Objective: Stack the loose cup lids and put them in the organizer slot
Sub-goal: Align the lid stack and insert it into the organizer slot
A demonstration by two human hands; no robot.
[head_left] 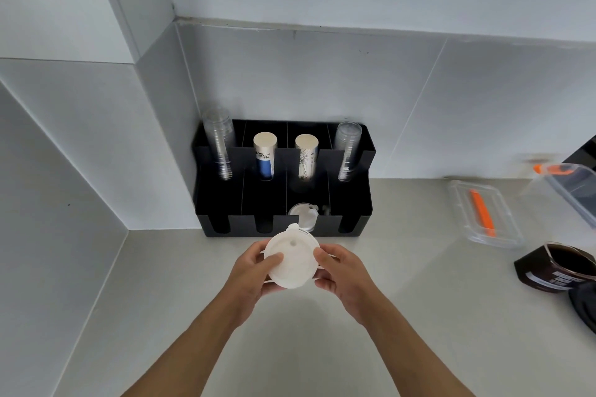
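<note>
A stack of white cup lids (294, 259) is held above the counter just in front of the black organizer (242, 226). My left hand (254, 274) grips its left side with the thumb on top. My right hand (343, 277) grips its right side. More white lids (304, 215) stand on edge in the organizer's third front slot from the left, directly behind the held stack. The underside of the held stack is hidden.
The organizer's back slots hold clear cup stacks (222, 145) (347, 151) and two paper cup stacks (265, 155) (306, 156). At the right lie a clear lid with an orange tool (483, 214), a clear container (567, 190) and a dark glass pot (564, 267).
</note>
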